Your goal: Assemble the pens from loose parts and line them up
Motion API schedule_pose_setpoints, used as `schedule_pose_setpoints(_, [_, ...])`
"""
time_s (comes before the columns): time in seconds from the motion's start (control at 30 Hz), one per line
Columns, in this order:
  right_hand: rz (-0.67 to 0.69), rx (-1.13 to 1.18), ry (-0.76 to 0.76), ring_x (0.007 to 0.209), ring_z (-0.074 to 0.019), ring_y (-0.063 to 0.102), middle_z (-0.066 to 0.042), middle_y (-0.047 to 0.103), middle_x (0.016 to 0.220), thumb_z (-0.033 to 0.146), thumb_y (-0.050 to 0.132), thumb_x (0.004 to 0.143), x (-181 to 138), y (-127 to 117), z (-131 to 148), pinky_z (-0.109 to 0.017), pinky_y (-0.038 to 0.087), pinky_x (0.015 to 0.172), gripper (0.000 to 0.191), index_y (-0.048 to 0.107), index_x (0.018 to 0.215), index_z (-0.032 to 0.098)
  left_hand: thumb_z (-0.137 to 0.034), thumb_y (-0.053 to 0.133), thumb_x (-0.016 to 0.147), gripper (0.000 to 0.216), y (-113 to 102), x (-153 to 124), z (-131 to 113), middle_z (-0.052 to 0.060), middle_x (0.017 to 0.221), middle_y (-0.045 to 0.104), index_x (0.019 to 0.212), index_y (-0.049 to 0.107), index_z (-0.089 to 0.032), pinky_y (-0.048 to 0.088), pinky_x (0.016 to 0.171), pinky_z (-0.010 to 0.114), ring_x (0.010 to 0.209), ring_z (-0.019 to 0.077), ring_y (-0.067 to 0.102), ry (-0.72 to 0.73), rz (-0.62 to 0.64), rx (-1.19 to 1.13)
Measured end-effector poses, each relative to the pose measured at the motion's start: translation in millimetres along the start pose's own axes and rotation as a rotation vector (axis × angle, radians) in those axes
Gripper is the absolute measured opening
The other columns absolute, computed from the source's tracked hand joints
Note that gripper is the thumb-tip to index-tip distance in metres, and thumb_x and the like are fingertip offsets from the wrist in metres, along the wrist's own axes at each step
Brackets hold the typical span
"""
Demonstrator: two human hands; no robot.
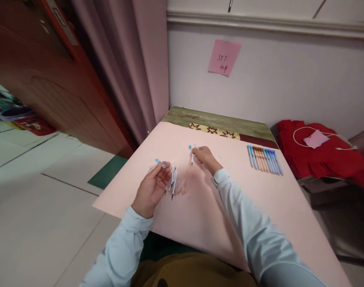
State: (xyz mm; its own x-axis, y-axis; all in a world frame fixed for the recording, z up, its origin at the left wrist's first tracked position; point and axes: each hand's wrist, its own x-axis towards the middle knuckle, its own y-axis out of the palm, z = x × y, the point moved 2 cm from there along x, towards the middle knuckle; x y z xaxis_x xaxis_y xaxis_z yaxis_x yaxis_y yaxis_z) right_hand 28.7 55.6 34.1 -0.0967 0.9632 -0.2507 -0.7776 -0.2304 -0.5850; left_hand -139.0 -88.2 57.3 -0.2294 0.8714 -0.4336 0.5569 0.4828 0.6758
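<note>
My left hand [152,185] is above the left part of the pink-covered table, its thumb and finger closed on a small light-blue pen piece [159,162]. Beside and partly behind its fingers lies a pile of thin white pen refills [174,179] with dark tips. Farther forward and to the right, my right hand [206,156] pinches a white pen refill [192,160], which points downward. A small light-blue pen piece [190,147] shows just left of those fingers; whether it lies on the table or touches the hand, I cannot tell.
A neat row of blue and orange-brown pens [264,159] lies on the table's right side. A red cloth [307,159] with a pink note covers a seat beyond that edge. Behind the table stands a wall with a pink note [224,57]; a curtain [143,59] hangs left.
</note>
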Motion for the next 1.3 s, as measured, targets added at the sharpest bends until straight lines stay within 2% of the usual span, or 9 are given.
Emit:
schedule_pose_setpoints(0.17, [0.081,0.266,0.008,0.038,-0.0067,0.029,0.007,0.035,0.047,0.033,0.057,0.078,-47,-32,-30,-0.022,0.022,0.038,0.027,0.041,0.06,0.022,-0.013,0.06,0.09,0.01,15,-15,65,0.009,0.085,0.072,0.088,0.069,-0.009,0.057,0.069,0.023,0.071,0.0126,0.068,-0.291,0.057,0.034])
schedule_pose_setpoints(0.27, [0.199,0.537,0.053,0.037,-0.0053,0.02,0.011,0.029,0.043,0.036,0.067,0.069,-74,-40,-46,-0.022,0.013,0.036,0.031,0.041,0.058,0.022,-0.014,0.061,0.089,0.011,25,-23,97,0.011,0.09,0.072,0.091,0.07,-0.008,0.056,0.078,0.025,0.079,0.0139,0.068,-0.419,0.104,0.023])
schedule_pose_setpoints(0.4, [0.227,0.511,0.076,0.036,-0.0047,0.022,0.009,0.034,0.041,0.034,0.067,0.065,-94,-42,-62,-0.022,0.011,0.037,0.024,0.051,0.056,0.019,-0.015,0.066,0.087,0.012,31,-27,120,0.01,0.091,0.072,0.094,0.071,-0.007,0.054,0.083,0.026,0.081,0.0141,0.067,-0.492,0.189,0.006])
schedule_pose_setpoints(0.53, [0.252,0.438,0.069,0.037,-0.0061,0.03,0.005,0.046,0.044,0.037,0.064,0.068,-102,-38,-66,-0.023,0.014,0.038,0.023,0.058,0.058,0.016,-0.015,0.07,0.084,0.013,32,-26,127,0.009,0.086,0.071,0.094,0.071,-0.008,0.052,0.085,0.025,0.08,0.0136,0.067,-0.472,0.231,-0.01])
schedule_pose_setpoints(0.63, [0.254,0.429,0.026,0.039,-0.0069,0.031,0.005,0.046,0.045,0.041,0.064,0.072,-105,-42,-65,-0.023,0.017,0.039,0.028,0.058,0.06,0.017,-0.014,0.069,0.084,0.011,31,-23,126,0.009,0.086,0.071,0.093,0.071,-0.008,0.053,0.083,0.026,0.079,0.014,0.067,-0.434,0.224,0.013])
schedule_pose_setpoints(0.83, [-0.052,0.538,-0.095,0.048,-0.0088,0.039,0.005,0.049,0.061,0.048,0.051,0.087,-133,-58,-76,-0.021,0.028,0.043,0.029,0.057,0.083,0.02,-0.015,0.064,0.088,0.01,39,-10,112,0.009,0.088,0.071,0.089,0.071,-0.009,0.056,0.08,0.026,0.081,0.0143,0.068,-0.287,0.166,0.013])
schedule_pose_setpoints(0.93, [0.025,0.586,-0.076,0.045,-0.0085,0.04,0.005,0.052,0.061,0.045,0.05,0.087,-158,-47,-84,-0.021,0.029,0.041,0.027,0.056,0.085,0.019,-0.015,0.062,0.089,0.01,48,-4,107,0.008,0.089,0.071,0.088,0.07,-0.01,0.056,0.082,0.026,0.082,0.0136,0.068,-0.225,0.157,-0.001])
schedule_pose_setpoints(1.07, [0.141,0.726,-0.021,0.047,-0.0096,0.051,-0.001,0.066,0.071,0.048,0.054,0.086,-182,-29,-83,-0.023,0.039,0.047,0.03,0.055,0.089,0.018,-0.016,0.062,0.089,0.009,58,-1,108,0.007,0.088,0.072,0.087,0.07,-0.012,0.054,0.085,0.026,0.083,0.0129,0.068,-0.174,0.163,0.009])
schedule_pose_setpoints(1.3, [0.164,0.805,0.043,0.047,-0.0103,0.054,-0.003,0.068,0.068,0.05,0.058,0.083,-182,-28,-82,-0.024,0.043,0.048,0.032,0.056,0.087,0.018,-0.019,0.067,0.085,0.009,59,-1,116,0.007,0.091,0.072,0.087,0.072,-0.012,0.05,0.086,0.026,0.086,0.0132,0.067,-0.113,0.179,0.096])
